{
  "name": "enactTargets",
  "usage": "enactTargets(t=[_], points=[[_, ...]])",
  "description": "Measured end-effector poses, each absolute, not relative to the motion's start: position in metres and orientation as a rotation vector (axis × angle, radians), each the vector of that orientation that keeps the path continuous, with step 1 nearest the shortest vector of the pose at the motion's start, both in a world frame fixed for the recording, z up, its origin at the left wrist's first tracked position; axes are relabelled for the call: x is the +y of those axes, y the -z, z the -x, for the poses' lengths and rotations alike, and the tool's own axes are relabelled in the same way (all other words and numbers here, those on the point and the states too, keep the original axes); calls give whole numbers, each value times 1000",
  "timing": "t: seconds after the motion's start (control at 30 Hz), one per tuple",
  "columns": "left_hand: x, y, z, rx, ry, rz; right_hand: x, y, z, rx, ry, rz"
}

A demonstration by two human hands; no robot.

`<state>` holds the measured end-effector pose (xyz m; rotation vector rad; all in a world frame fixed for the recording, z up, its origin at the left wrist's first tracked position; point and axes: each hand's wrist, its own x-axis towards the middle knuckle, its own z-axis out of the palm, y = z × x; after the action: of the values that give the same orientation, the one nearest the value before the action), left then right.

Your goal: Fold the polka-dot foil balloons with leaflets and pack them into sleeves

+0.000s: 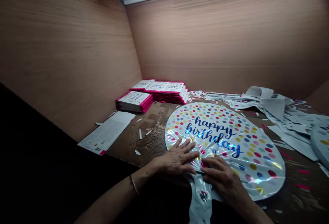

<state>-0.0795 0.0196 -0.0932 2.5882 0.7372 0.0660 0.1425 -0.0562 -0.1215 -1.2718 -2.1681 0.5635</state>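
A flat foil balloon (246, 145) with coloured dots and "happy birthday" lettering lies on the table, its pale tail hanging over the front edge. My left hand (178, 157) rests on the lower left of the balloon, fingers spread, palm down. My right hand (223, 176) is bent over the base of the balloon near the tail. Its fingertips touch a thin dark strip across the neck; whether they grip it is hidden. The two hands are close together but apart.
Stacks of pink-edged printed packets (135, 101) stand at the back left. A flat printed sleeve (108, 131) lies at the left edge. White paper strips (277, 109) and scraps cover the right. Another dotted balloon (321, 141) shows at the far right. Wooden walls enclose the table.
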Motion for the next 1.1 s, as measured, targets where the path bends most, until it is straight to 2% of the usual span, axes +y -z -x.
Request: enactTargets(t=[0.2,0.27,0.33,0.43,0.6,0.67,0.77,0.93,1.0,1.1], points=[[41,73,89,683,-190,-2279,-21,93,-139,-1640,-1079,1455],[46,70,85,824,-245,-2242,-12,80,-143,-1486,-1235,1504],[51,71,79,1040,-299,-2250,-13,69,-150,-1526,-1219,1507],[60,72,67,1230,-384,-2300,-32,68,-168,-1901,-876,1433],[69,69,73,1143,-355,-2375,-68,107,-217,-2254,118,1472],[69,70,88,1035,-304,-2421,-76,121,-237,-2201,193,1525],[68,73,112,1053,-322,-2444,-82,127,-258,-2015,-89,1619],[97,66,112,1337,-383,-2356,-54,105,-272,-1681,-601,1743],[124,57,95,1449,-365,-2319,-26,94,-278,-1629,-706,1834],[172,48,60,1619,-284,-2268,25,84,-289,-1677,-683,2063]])
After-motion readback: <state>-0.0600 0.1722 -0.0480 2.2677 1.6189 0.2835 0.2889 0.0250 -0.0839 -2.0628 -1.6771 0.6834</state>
